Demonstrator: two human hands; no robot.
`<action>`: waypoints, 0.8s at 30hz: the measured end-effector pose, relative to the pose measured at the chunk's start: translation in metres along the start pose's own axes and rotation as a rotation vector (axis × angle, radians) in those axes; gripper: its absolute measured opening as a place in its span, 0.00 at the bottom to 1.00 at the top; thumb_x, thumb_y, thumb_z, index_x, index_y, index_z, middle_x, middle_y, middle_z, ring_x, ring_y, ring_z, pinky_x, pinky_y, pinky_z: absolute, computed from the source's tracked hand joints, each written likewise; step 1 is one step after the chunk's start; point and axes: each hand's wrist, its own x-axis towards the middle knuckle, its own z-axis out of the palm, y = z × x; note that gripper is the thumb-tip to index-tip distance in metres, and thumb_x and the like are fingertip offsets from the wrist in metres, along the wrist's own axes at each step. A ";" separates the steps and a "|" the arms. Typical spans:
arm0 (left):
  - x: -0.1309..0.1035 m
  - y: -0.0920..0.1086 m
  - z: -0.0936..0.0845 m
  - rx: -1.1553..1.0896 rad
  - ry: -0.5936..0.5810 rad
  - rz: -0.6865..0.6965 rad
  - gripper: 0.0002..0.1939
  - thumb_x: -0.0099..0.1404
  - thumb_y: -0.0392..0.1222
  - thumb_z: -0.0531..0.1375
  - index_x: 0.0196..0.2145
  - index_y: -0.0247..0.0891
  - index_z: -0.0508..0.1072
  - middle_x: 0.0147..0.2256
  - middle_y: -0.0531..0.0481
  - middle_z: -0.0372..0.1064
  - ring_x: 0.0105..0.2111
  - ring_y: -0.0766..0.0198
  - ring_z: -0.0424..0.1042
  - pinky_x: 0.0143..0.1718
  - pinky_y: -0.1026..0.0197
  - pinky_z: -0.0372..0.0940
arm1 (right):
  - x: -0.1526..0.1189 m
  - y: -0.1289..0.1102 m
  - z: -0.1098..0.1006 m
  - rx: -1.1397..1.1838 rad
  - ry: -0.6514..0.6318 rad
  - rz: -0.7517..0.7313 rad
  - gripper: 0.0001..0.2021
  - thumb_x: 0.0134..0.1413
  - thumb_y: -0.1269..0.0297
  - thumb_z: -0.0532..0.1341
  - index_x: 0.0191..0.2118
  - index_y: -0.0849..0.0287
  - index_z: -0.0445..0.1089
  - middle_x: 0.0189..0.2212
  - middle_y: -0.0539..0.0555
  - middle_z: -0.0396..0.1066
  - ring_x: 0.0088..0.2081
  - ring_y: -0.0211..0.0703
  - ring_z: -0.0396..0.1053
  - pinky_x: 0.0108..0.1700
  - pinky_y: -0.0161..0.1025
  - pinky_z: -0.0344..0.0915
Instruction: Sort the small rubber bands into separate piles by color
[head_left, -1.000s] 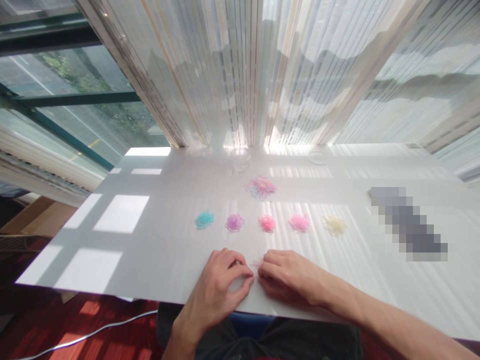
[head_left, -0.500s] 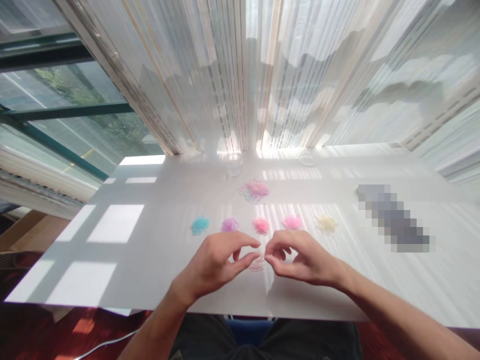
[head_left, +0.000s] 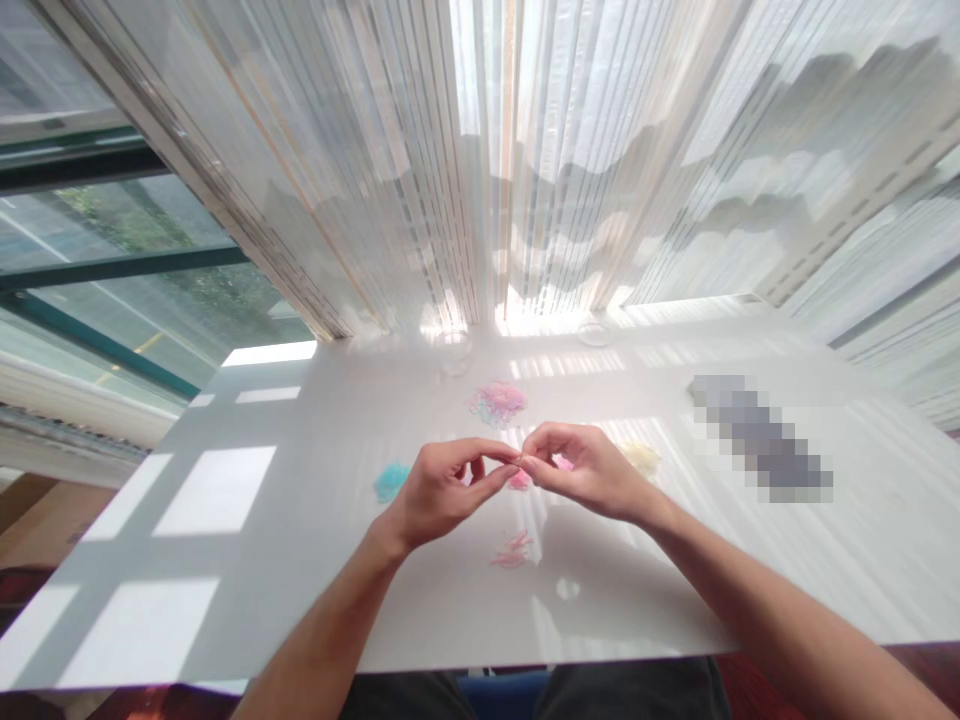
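My left hand (head_left: pixel 439 488) and my right hand (head_left: pixel 589 472) meet fingertip to fingertip above the table, both in a pinch. Whatever is between the fingertips is too small to make out. Just below them shows a red-pink pile (head_left: pixel 519 481) of thin loops or strands. A teal pile (head_left: pixel 390 483) lies left of my left hand, and a pale yellow pile (head_left: pixel 640 459) is behind my right wrist. Part of a pink pile (head_left: pixel 564 462) peeks out past my right fingers. Nearer my body lie a few loose pink strands (head_left: pixel 512 551).
Farther back on the white table (head_left: pixel 315 560) is a larger mixed pink and blue pile (head_left: pixel 498 402). Behind it stand a clear container (head_left: pixel 453 352) and a round clear lid-like piece (head_left: pixel 594 333). A blurred-out grey object (head_left: pixel 761 437) lies at right. Striped curtains (head_left: pixel 390 180) hang beyond.
My hands have come together at the fingertips and moved up from over the loose pink strands, which now show fully. My left hand now covers the purple pile. The view has shifted slightly.
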 end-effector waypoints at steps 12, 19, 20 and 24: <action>-0.008 -0.017 0.009 0.137 0.038 0.116 0.05 0.72 0.40 0.64 0.41 0.38 0.81 0.29 0.51 0.81 0.20 0.72 0.68 0.24 0.69 0.68 | -0.007 0.027 0.012 -0.520 0.246 -0.608 0.13 0.61 0.72 0.63 0.50 0.57 0.68 0.37 0.56 0.75 0.35 0.43 0.74 0.36 0.39 0.73; -0.011 -0.020 0.011 0.178 0.018 0.156 0.04 0.70 0.36 0.65 0.42 0.39 0.80 0.29 0.54 0.80 0.19 0.72 0.67 0.24 0.69 0.67 | -0.005 0.032 0.009 -0.556 0.235 -0.633 0.06 0.64 0.74 0.60 0.44 0.57 0.69 0.33 0.53 0.74 0.33 0.41 0.72 0.33 0.37 0.71; -0.011 -0.020 0.011 0.182 0.016 0.158 0.05 0.70 0.36 0.64 0.43 0.39 0.80 0.29 0.54 0.80 0.19 0.72 0.66 0.24 0.69 0.67 | -0.005 0.032 0.009 -0.551 0.238 -0.631 0.06 0.64 0.75 0.60 0.43 0.57 0.69 0.32 0.53 0.73 0.32 0.40 0.71 0.33 0.37 0.71; -0.009 -0.017 0.009 0.196 0.010 0.141 0.05 0.71 0.36 0.63 0.43 0.40 0.78 0.31 0.54 0.81 0.19 0.73 0.66 0.24 0.69 0.66 | -0.005 0.031 0.010 -0.528 0.252 -0.631 0.06 0.64 0.75 0.61 0.42 0.56 0.69 0.31 0.52 0.73 0.31 0.39 0.71 0.33 0.36 0.70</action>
